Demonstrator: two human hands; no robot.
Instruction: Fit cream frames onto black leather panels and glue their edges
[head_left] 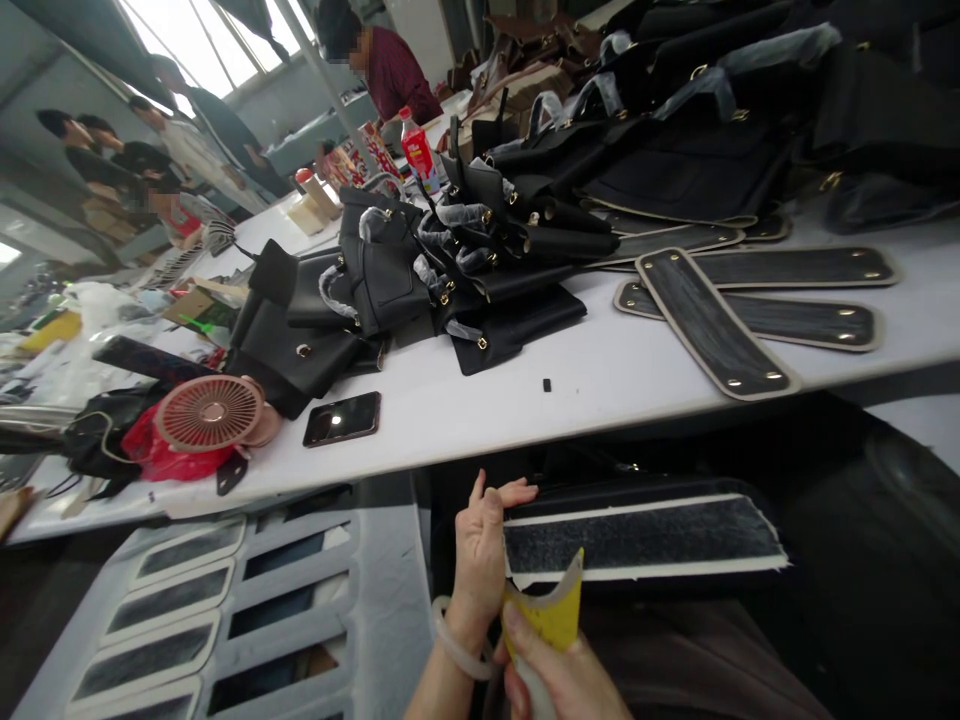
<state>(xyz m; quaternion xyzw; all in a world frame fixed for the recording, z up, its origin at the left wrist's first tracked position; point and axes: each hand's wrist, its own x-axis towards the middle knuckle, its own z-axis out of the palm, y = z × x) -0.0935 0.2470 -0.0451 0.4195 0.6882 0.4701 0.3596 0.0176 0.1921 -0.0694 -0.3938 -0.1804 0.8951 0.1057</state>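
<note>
A long black panel (637, 540) with whitish strips along both edges, seemingly the base of a black leather bag, lies near my lap below the table edge. My left hand (480, 550) is at the panel's left end, its fingers stretched out and apart, with a pale bangle (457, 640) on the wrist. Closed around the pale handle of a yellow scraper (561, 612) is my right hand (566, 680), just below the panel. The scraper's blade has a curved edge, and its tip overlaps the panel's lower strip in view.
On the white table (450, 420) lie black handbags (390, 260), base panels with metal studs (712, 320), a phone (343, 418) and a pink fan (210, 412). Left below, a grey board (382, 600) bears rounded black pieces (169, 600). Several people stand farther back.
</note>
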